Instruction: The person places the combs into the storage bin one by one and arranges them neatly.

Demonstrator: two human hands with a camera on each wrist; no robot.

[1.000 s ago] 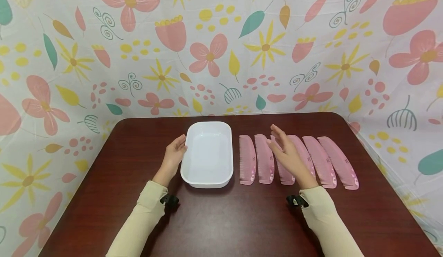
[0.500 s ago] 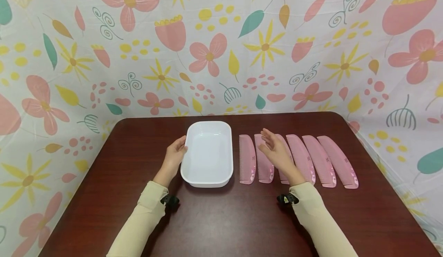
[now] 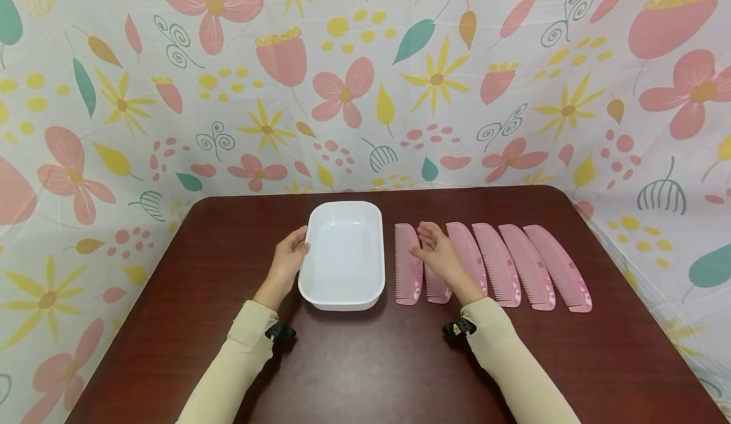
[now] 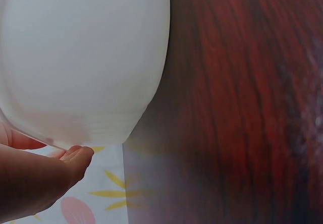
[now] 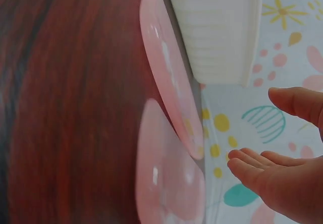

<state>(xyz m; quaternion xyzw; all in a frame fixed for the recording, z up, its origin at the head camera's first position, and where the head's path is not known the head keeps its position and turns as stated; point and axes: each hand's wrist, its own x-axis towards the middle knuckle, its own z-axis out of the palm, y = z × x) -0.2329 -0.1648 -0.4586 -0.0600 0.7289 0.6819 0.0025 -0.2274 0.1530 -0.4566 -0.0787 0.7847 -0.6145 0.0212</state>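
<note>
On the dark red-brown counter [image 3: 365,367], left of centre: white tray [image 3: 342,259], rectangular with rounded corners, long sides running away from the person. Left grip [image 3: 287,258], a bare hand, holds the tray by its left rim; the left wrist view shows thumb and fingers pinching the edge.

Right of tray: six pink combs in a row, teeth facing left, curved backs to the right. First comb [image 3: 407,278] stands nearly straight, just beside the tray; the sixth comb [image 3: 562,271], at the right end, slants most. Second comb [image 3: 438,289] partly hidden under the right grip [image 3: 444,256].

Right grip: released, holding nothing. Thumb and fingers spread apart, above the second comb; seen from the head, thumb tip overlaps the first comb's edge. Right wrist view shows the hand apart from the combs.

Both arms in cream sleeves [image 3: 228,367], each with a black wrist strap [image 3: 283,335]. Behind the counter: white cloth [image 3: 354,145] printed with pink, yellow and teal flowers and leaves.
</note>
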